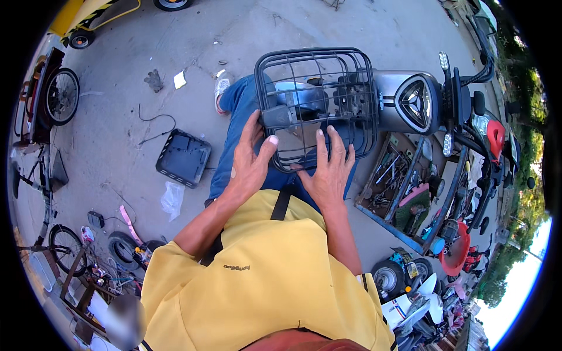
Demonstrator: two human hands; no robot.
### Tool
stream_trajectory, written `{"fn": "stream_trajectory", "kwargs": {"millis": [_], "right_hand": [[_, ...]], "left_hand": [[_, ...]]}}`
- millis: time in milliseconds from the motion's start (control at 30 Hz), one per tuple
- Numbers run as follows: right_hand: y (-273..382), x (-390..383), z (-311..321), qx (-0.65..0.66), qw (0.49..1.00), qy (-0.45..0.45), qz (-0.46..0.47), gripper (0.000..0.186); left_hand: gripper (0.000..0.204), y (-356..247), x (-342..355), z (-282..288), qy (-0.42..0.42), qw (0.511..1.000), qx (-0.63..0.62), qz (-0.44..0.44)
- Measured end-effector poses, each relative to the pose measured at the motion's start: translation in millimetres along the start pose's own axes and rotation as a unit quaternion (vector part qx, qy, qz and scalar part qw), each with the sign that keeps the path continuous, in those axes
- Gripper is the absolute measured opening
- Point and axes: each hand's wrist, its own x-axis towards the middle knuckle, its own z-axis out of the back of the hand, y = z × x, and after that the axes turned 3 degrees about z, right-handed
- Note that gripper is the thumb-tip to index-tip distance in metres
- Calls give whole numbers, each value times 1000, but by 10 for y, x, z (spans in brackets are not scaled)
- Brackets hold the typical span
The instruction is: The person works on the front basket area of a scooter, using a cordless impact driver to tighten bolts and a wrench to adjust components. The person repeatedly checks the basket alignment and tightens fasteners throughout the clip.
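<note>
A black wire basket (362,153) stands in front of me, on the front of a grey electric scooter (404,79). My left hand (250,159) is at its near left corner, thumb and fingers apart and stretched along the rim, by a dark plate (277,116) on the basket's side. At the near side of the basket, my right hand (329,169) spreads its fingers over the wires, with the thumb near the lower rim. Both hands look open; how firmly they touch the wires I cannot tell. Through the mesh show the scooter's blue-grey fender (301,98) and dark parts.
A black plastic tray (184,158) lies on the concrete at left, near a clear plastic bag (172,200) and a loose cable (161,116). To the right stands a metal-framed tool box (389,181) with wrenches. Bicycles, tyres and a red basin (455,251) lie farther out.
</note>
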Motion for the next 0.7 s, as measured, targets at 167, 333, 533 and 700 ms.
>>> {"fn": "stream_trajectory", "kwargs": {"millis": [167,333,533,700], "right_hand": [[9,68,142,-42,996,-46,56,71],[-298,124,409,111,953,-278,40,48],[-1008,241,896,185,899,-382,-110,55],[-1207,313,977,187,860,-435,-187,54]], "left_hand": [[60,54,-29,116,-22,997,6,-70],[60,220,-98,269,10,984,125,-129],[37,369,-76,353,-24,978,104,-180],[27,433,7,770,-154,975,17,-162]]}}
